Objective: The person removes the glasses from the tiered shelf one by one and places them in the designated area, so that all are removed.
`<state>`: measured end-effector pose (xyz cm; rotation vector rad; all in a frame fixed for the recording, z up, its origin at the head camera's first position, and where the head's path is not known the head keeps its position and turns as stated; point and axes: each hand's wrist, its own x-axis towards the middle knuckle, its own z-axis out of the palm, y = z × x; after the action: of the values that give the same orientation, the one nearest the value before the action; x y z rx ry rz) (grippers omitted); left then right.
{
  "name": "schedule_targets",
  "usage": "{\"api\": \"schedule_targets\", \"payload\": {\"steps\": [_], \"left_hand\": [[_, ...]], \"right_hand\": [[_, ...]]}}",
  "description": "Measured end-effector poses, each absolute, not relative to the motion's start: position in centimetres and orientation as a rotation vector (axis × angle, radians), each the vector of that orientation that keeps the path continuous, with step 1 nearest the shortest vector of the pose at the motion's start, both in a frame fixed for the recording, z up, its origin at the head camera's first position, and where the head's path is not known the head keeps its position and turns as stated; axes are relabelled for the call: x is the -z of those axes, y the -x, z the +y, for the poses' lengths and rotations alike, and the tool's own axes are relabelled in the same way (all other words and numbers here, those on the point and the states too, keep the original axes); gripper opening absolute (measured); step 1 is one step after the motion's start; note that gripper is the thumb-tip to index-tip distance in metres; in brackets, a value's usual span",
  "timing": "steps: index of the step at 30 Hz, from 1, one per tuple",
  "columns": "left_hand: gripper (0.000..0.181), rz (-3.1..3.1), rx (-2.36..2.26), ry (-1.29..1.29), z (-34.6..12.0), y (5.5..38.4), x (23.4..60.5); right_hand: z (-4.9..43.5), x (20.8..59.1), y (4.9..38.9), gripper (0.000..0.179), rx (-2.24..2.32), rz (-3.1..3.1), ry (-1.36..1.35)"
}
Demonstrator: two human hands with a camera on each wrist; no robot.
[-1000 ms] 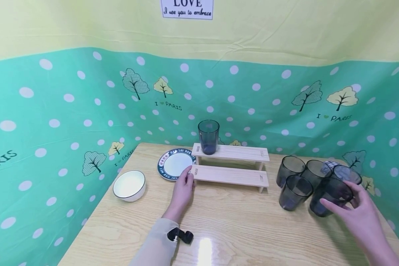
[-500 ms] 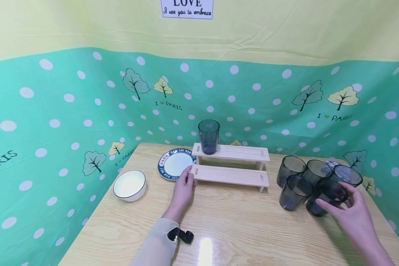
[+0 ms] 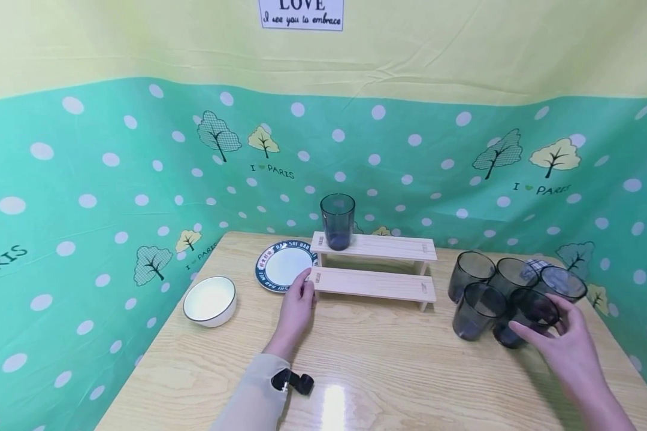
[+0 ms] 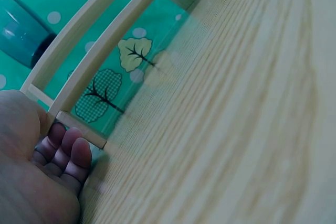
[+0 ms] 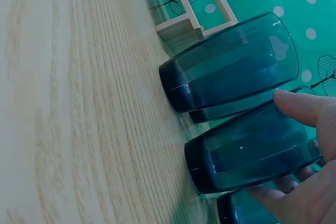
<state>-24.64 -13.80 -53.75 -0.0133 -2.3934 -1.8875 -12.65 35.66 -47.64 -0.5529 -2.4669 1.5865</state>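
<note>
My right hand (image 3: 568,341) grips a dark tinted glass (image 3: 512,332), thumb on its near side near the rim and fingers around the far side. In the right wrist view this glass (image 5: 247,153) stands upright or nearly so beside another glass (image 5: 231,64); I cannot tell whether its base touches the table. My left hand (image 3: 296,308) holds the left end of a two-tier wooden shelf (image 3: 374,284). In the left wrist view its curled fingers (image 4: 80,153) lie against the shelf's end leg (image 4: 81,128). One glass (image 3: 338,221) stands on the upper tier's left end.
Several more tinted glasses (image 3: 471,275) crowd the table's right side, with a checked cloth (image 3: 539,266) behind them. A blue-rimmed plate (image 3: 286,266) lies left of the shelf, and a white bowl (image 3: 210,301) sits farther left. A patterned curtain (image 3: 280,143) surrounds the wooden table (image 3: 388,365).
My right hand has moved a little left with the glass, bringing it closer to the neighbouring glass. The left hand and the shelf have stayed put.
</note>
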Motion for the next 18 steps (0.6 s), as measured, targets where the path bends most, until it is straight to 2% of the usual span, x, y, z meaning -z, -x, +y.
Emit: {"api": "schedule_targets", "payload": {"steps": [11,18], "left_hand": [[0.051,-2.391,1.894,0.014,-14.0,24.7,53.9],[0.052,-2.388,1.925,-0.004,-13.9,24.8,53.9]], "right_hand": [[35.9,47.9,12.6,0.113,-1.525,-2.528,0.433],[35.8,46.5,12.1,0.114,-1.452,-2.532,0.323]]}}
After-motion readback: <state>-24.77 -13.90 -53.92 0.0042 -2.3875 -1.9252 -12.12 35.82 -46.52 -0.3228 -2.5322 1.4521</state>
